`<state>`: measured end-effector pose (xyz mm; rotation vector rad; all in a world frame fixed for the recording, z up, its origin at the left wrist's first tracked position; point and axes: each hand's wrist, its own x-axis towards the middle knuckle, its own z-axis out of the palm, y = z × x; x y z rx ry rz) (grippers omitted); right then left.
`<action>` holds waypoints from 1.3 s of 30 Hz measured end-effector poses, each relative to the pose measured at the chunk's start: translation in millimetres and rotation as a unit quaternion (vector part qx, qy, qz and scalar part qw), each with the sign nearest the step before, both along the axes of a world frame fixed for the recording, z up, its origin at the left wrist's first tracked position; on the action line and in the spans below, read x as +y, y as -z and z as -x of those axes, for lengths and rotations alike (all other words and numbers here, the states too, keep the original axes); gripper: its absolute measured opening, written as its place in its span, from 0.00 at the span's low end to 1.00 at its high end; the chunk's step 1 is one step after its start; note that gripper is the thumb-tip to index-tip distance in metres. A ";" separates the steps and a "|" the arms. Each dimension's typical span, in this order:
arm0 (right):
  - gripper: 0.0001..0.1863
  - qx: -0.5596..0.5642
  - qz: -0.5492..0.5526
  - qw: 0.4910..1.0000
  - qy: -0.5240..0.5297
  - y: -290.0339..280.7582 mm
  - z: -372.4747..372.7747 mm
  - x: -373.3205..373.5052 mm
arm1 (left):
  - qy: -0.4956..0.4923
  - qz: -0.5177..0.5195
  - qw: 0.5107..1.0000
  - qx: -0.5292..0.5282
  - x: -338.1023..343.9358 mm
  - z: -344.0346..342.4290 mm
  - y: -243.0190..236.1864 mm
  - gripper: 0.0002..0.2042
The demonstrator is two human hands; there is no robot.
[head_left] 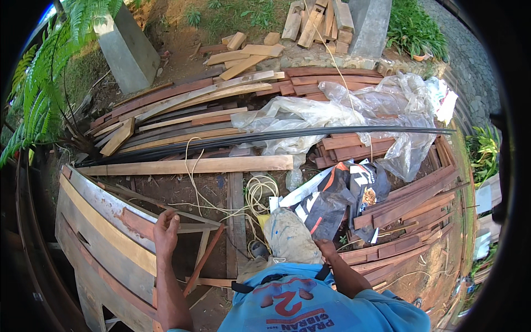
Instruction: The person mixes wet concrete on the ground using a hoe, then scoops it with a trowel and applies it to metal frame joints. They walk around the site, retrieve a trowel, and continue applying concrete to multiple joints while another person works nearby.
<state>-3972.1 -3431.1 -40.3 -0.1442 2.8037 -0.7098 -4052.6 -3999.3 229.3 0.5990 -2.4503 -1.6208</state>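
Just nearer than the pale cord coil (261,191) and to its right, the right hand (326,250) is hanging by the trouser leg (293,235), too hidden to tell its opening or hold. Left of the coil, the left hand (166,227) is hovering nearly closed, thumb against fingers, any hold unclear, with the panelled wooden structure (105,252) lying beside it. Slack cord trailing leftward from the coil could be snagging a step, causing a stumble.

One left hand (166,229) and one right hand (327,249). One large panel (95,250). Two concrete pillars (126,55). One coil of pale cord (251,191). Dozens of wooden planks (188,165), several black rods (221,142); neither exactly countable.
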 end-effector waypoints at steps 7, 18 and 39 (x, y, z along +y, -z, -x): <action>0.19 -0.301 0.059 0.951 0.049 48.6 17.0 38.6 | -0.085 -0.011 0.996 0.015 -57.4 31.8 -12.9 0.19; 0.12 -0.403 0.248 0.861 0.185 35.9 361.9 -88.7 | -0.264 -0.008 0.964 -0.027 -93.3 62.4 -28.4 0.17; 0.20 -0.262 0.240 0.917 -0.180 -54.4 665.9 -603.6 | -0.303 -0.171 0.933 0.093 -196.9 282.2 30.5 0.16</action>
